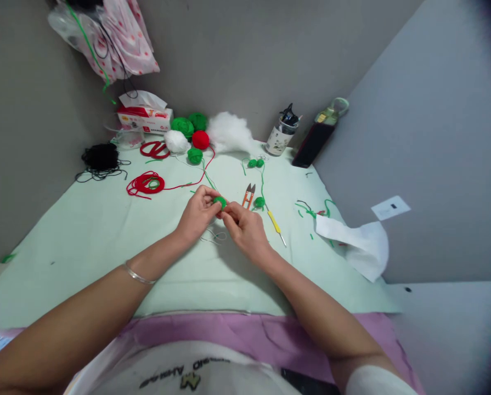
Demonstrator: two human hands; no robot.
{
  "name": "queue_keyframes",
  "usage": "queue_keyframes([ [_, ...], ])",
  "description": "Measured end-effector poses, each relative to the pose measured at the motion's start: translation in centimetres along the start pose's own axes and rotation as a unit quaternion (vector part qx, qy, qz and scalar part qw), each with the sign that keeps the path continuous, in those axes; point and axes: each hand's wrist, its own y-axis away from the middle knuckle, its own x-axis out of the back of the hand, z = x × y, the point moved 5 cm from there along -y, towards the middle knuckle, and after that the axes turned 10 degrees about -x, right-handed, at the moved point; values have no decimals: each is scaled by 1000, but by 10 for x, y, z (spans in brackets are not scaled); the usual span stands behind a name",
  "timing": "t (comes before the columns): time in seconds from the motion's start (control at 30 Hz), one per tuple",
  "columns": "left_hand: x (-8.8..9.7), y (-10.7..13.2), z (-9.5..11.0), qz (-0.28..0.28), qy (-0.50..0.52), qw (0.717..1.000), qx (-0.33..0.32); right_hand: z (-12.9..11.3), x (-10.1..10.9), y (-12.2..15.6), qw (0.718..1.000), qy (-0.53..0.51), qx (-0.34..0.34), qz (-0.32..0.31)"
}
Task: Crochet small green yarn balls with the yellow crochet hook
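Left hand (196, 215) pinches the green piece (219, 202), probably steadying it; right hand's (245, 226) fingers press together alongside, their hold unclear.

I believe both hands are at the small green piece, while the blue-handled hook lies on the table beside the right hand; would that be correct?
Not quite: the head view shows the hook is yellow-handled, not blue-handled. The rest stands: left hand and right hand are at the small green piece, and the hook lies on the table beside the right hand.
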Motion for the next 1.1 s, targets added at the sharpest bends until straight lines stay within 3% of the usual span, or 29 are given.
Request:
queue_keyframes([
  [0.17, 4, 0, 1, 6, 13, 1000, 6, -6, 25, -6, 993, -3, 96, 68],
  [0.23, 3, 1, 1, 4, 15, 1000, 5, -11, 28, -5, 987, -110, 115, 18],
  [0.33, 2, 2, 3, 7, 13, 1000, -9, -11, 22, -6, 942, -313, 63, -100],
  [0.4, 1, 3, 5, 7, 11, 1000, -19, -3, 21, -9, 930, -358, -4, -83],
  [0.5, 0, 4, 7, 2, 5, 999, -31, 11, 23, -16, 954, -292, -59, -26],
  [0.63, -4, 6, 5, -25, -1, 999, -29, 15, 16, -21, 982, -163, -42, -91],
  [0.8, -7, 10, 5, -47, -3, 999, -17, 14, 10, -20, 982, -127, -54, -127],
  [0.97, -9, 10, 8, -64, 14, 998, -7, 12, 12, -18, 989, -110, -58, -76],
  [1.1, -7, 8, 5, -58, 30, 998, 10, 8, 13, -18, 993, -78, -41, -75],
])
